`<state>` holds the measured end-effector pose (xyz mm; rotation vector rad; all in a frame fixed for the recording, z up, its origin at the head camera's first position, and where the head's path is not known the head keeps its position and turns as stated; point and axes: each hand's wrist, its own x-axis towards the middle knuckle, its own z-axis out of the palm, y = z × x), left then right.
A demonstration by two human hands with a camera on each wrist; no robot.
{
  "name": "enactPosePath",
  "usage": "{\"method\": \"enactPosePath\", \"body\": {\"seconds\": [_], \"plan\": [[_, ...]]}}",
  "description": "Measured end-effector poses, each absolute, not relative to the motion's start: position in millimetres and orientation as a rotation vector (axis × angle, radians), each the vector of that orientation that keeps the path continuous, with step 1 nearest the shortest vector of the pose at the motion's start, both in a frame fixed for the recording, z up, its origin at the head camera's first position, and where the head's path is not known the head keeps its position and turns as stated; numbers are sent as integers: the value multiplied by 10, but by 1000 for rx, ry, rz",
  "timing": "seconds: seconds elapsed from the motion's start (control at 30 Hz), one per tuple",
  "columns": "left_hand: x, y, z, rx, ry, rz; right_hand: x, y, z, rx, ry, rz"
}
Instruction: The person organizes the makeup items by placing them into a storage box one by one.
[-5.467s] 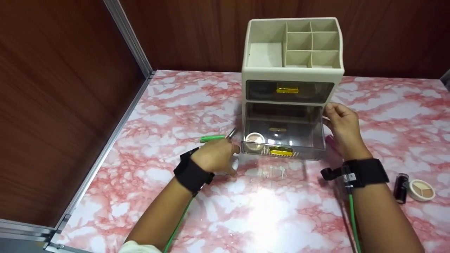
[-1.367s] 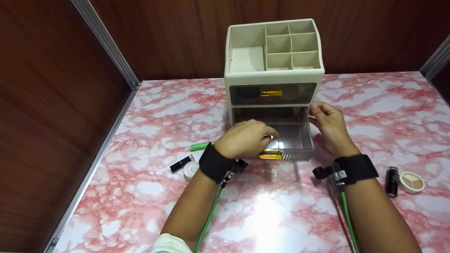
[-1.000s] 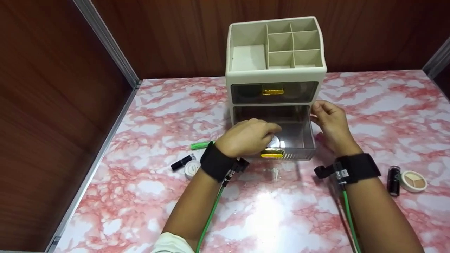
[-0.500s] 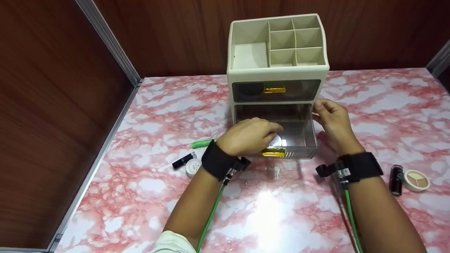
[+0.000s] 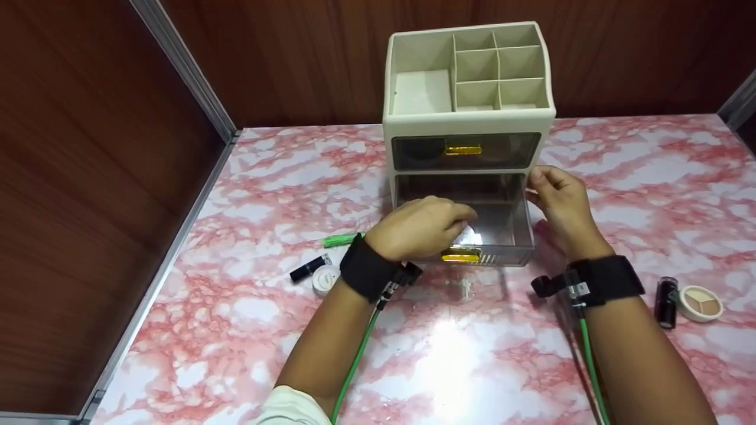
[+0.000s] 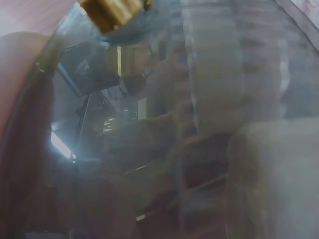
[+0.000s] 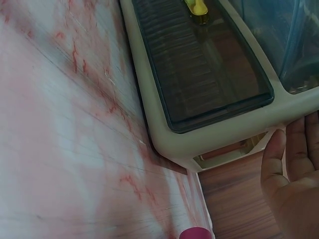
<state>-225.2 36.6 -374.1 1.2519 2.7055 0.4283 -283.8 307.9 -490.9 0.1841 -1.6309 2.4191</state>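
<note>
In the head view, my left hand point(image 5: 422, 227) reaches over the front of the pulled-out clear drawer point(image 5: 511, 254) of a cream makeup organizer point(image 5: 469, 121). Its curled fingers pinch a shiny pale round compact point(image 5: 468, 235), mostly covered by the hand. Through the drawer plastic, the left wrist view shows a blurred pale shape point(image 6: 274, 179). My right hand point(image 5: 564, 203) touches the organizer's right side beside the drawer. In the right wrist view, its thumb and fairly straight fingers point(image 7: 299, 149) meet the cream side frame, some fingertips hidden behind it.
Left of the drawer lie a green tube point(image 5: 339, 240), a black lipstick point(image 5: 310, 267) and a white round case point(image 5: 325, 279). Right lie another black tube point(image 5: 667, 302) and a three-shade compact point(image 5: 701, 303). A magenta item point(image 5: 544, 231) sits behind my right wrist.
My left hand has moved from the table beside the organizer into the open drawer, bringing the round compact and then staying nearly still. My right hand keeps its place at the organizer's side.
</note>
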Motion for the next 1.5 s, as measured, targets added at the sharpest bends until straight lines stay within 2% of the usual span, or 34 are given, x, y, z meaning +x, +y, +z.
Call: {"method": "enactPosePath", "body": {"seconds": [0.2, 0.43, 0.7, 1.0, 1.17, 1.27, 1.5], "plan": [[-2243, 360, -3704, 1328, 2764, 463, -3006, 3222, -5161, 221, -1628, 2361], [-2094, 170, -3476, 1333, 2931, 499, -2582, 2887, -4602, 138, -1708, 2319], [-1765, -254, -3190, 1416, 3099, 688, -2551, 2795, -4565, 151, -1730, 2375], [-1751, -360, -3285, 1596, 3045, 734, -2619, 2940, -4650, 136, -1734, 2356], [-1745, -411, -3305, 1642, 3073, 694, -2786, 3098, -4876, 157, -1717, 2326], [-1734, -485, -3329, 1588, 3078, 661, -2944, 3228, -5104, 193, -1650, 2376], [-1727, -746, -3484, 1387, 3161, 403, -2793, 3026, -4845, 205, -1620, 2421]]}}
